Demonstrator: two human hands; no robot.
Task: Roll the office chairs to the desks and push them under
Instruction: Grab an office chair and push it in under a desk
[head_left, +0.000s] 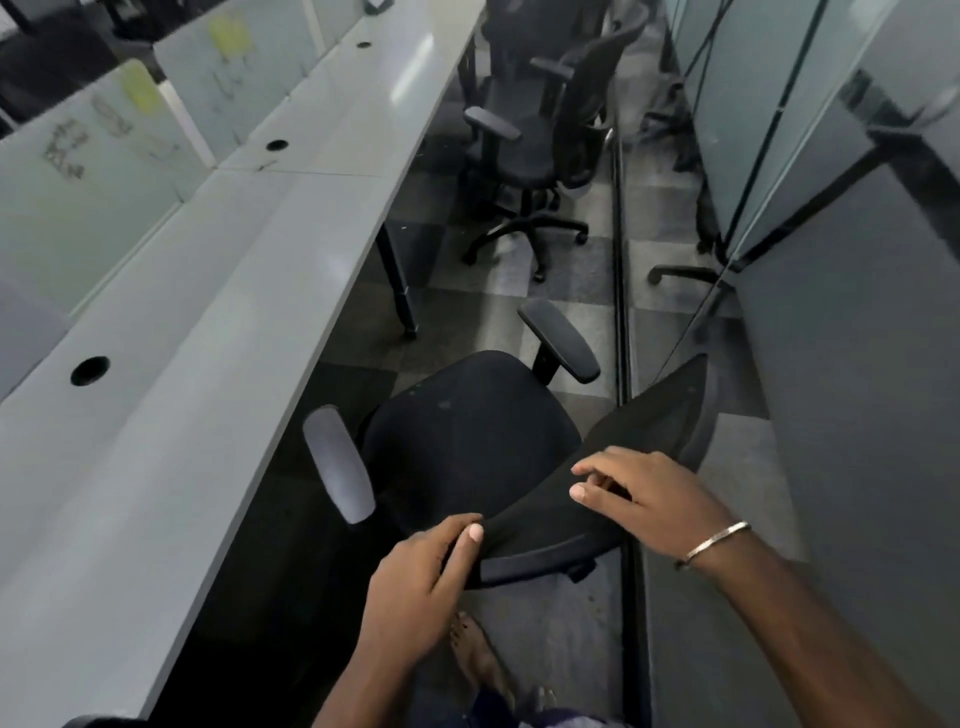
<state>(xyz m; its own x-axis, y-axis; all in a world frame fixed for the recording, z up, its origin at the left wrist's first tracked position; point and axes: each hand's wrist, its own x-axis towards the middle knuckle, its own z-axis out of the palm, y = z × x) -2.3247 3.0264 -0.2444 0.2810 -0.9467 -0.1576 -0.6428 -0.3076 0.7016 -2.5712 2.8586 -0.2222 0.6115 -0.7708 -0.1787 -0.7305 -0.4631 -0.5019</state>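
Both hands, left (415, 577) and right (649, 493), hold the chair backrest (613, 457).

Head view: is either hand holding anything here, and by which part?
Both hold the nearest office chair by the top edge of its backrest. The left hand grips the left end; the right hand rests its fingers over the middle.
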